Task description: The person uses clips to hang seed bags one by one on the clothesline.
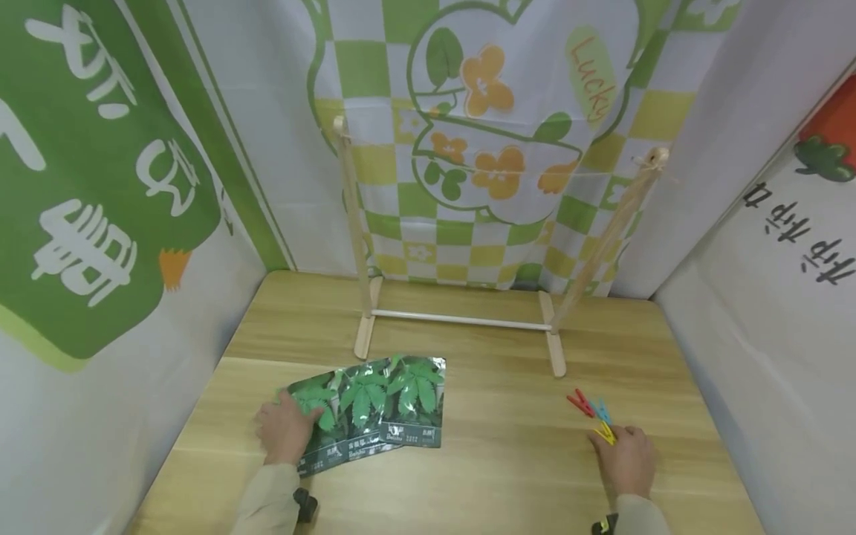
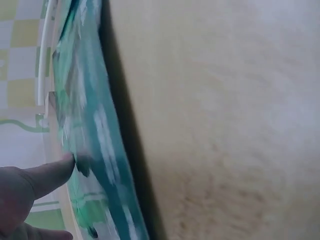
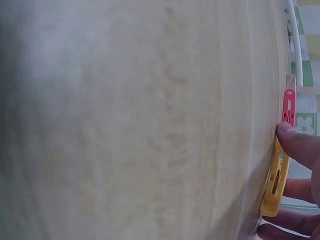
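Three glossy flat packets with green leaf pictures, a left packet (image 1: pixel 316 401), a middle packet (image 1: pixel 362 397) and a right packet (image 1: pixel 413 397), lie overlapping in a fan on the table. My left hand (image 1: pixel 286 429) rests on the left packet's outer edge, its thumb laid straight on the printed face (image 2: pixel 95 125). My right hand (image 1: pixel 627 455) pinches a yellow clothespin (image 3: pixel 275 185) between thumb and fingers, low over the tabletop. Just beyond the fingertips lie a red clothespin (image 1: pixel 580 403) and a blue clothespin (image 1: pixel 600 411).
Behind the packets stands a wooden frame with a left post (image 1: pixel 354 223), a right post (image 1: pixel 605 241), a white bottom rod (image 1: pixel 461 320) and a thin string (image 1: pixel 498 168) across the top. A checked curtain (image 1: pixel 414 256) hangs behind it. Fabric covers both sides of the wooden table (image 1: pixel 495 483).
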Action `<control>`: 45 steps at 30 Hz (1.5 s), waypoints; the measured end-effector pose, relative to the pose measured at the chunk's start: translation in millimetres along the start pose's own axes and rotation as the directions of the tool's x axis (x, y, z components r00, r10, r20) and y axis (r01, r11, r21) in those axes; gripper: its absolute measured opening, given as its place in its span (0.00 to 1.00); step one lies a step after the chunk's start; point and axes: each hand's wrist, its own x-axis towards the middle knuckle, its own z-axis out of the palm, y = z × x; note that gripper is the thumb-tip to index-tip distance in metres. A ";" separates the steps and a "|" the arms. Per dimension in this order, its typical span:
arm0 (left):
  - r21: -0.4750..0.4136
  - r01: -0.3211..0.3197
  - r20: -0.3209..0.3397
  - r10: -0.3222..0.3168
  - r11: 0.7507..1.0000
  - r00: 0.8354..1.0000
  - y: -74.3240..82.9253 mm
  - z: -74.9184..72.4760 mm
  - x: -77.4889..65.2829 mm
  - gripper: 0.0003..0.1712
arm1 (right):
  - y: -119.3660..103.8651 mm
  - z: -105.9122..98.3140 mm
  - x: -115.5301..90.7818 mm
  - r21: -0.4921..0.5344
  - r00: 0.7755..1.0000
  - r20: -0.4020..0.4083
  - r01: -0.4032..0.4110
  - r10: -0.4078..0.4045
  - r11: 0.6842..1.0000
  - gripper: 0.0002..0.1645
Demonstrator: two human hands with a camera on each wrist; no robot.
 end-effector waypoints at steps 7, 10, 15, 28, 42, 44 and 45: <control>0.004 0.004 -0.041 -0.004 1.000 0.999 8.7 -2.9 6.6 0.51 | -6.2 -1.3 9.8 0.018 0.999 -0.045 -0.011 0.012 1.000 0.32; 0.035 0.033 -0.037 -0.032 0.999 0.999 7.5 -3.5 6.9 0.54 | -9.2 -2.3 10.8 0.021 0.999 -0.038 -0.022 0.023 1.000 0.32; 0.043 0.058 -0.021 -0.058 0.997 0.998 3.4 -5.3 6.9 0.57 | -11.5 -1.1 9.9 0.030 0.998 0.000 -0.058 0.058 0.998 0.34; -0.204 0.087 -0.016 -0.092 0.975 0.996 -11.8 -10.4 10.6 0.45 | -3.7 9.7 3.6 0.123 0.995 0.000 -0.101 0.102 0.987 0.31; -0.505 0.269 0.248 -0.161 0.820 0.955 -34.4 -33.0 23.5 0.29 | -3.1 6.8 5.9 0.286 0.995 -0.048 -0.074 0.091 0.955 0.29; -0.555 0.295 0.283 -0.157 0.778 0.946 -36.6 -36.3 25.4 0.28 | -5.5 4.8 7.3 0.292 0.995 -0.053 -0.070 0.089 0.954 0.28; -0.570 0.303 0.297 -0.153 0.764 0.943 -37.5 -38.1 26.4 0.29 | -7.0 3.5 8.1 0.306 0.994 -0.042 -0.082 0.100 0.949 0.29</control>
